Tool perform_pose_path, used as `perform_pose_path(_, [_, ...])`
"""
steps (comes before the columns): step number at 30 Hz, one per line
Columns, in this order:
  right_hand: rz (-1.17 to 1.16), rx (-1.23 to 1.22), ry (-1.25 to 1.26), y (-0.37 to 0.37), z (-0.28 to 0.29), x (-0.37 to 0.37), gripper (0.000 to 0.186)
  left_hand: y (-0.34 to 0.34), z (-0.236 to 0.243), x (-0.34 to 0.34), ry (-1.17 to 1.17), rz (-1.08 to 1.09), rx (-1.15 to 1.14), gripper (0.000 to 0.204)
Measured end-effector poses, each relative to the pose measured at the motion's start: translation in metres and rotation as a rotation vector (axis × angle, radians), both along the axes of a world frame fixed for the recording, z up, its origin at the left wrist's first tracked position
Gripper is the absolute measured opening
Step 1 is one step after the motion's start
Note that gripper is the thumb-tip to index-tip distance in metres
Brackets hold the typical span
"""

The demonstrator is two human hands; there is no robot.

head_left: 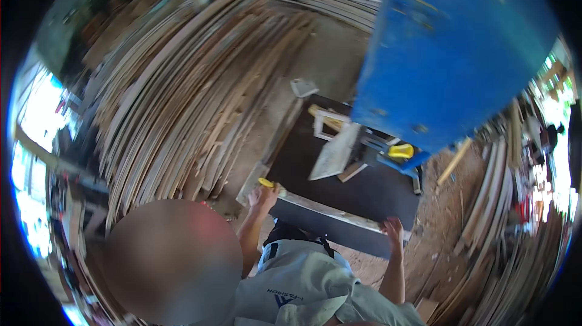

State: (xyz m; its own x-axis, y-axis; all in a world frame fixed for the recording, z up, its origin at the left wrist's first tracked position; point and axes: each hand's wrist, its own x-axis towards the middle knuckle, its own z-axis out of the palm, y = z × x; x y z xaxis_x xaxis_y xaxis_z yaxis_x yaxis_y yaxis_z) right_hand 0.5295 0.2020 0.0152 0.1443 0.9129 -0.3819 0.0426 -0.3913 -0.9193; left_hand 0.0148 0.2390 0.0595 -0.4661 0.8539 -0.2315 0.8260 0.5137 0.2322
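Nearest, at 6 o'clock of the view, is the person's pale top [303,277]. Just beyond, at 5 o'clock, a pale wooden strip [330,211] runs along the near side of a dark surface [376,196]. The left hand [264,197], at 7 o'clock, is at one end, beside a small yellow object [265,182]; the right hand [393,229], at 4 o'clock, is at the other, a spacing that probably steadies the length. Both hands' fingers look bent, but blur means I cannot tell whether they pinch the strip. Farther, at 2 o'clock, a white frame [317,126] lies among offcuts, perhaps set back to leave the near side free. A big blue panel [461,47] looms beyond; long planks [182,96] lie side by side at 10 o'clock, seemingly aligned for compact storage.
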Motion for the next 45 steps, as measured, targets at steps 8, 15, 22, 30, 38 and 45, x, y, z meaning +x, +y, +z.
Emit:
perform_pose_path(8, [0.004,-0.064,0.049,-0.005,0.017,0.002,0.031,-0.009,-0.021,0.119,-0.338,-0.53,0.065,0.052])
perform_pose_path(15, [0.043,0.0,0.091,-0.01,-0.002,0.014,0.033,-0.014,-0.041,0.067,-0.322,-0.099,0.109,0.049])
perform_pose_path(22, [0.17,-0.099,0.063,0.021,-0.002,0.003,0.039,-0.022,-0.12,-0.051,0.038,-0.268,0.296,0.017])
perform_pose_path(30, [0.084,-0.154,0.024,0.01,0.015,-0.004,0.029,-0.044,-0.046,0.128,-0.517,-0.536,0.289,0.033])
perform_pose_path(38, [0.047,-0.138,0.0,0.017,0.008,0.001,0.029,-0.043,-0.009,0.013,-0.13,-0.151,0.21,0.033])
perform_pose_path(45, [0.136,0.164,0.21,-0.002,-0.063,0.052,0.041,-0.028,-0.001,-0.003,-0.194,-0.061,0.265,0.039])
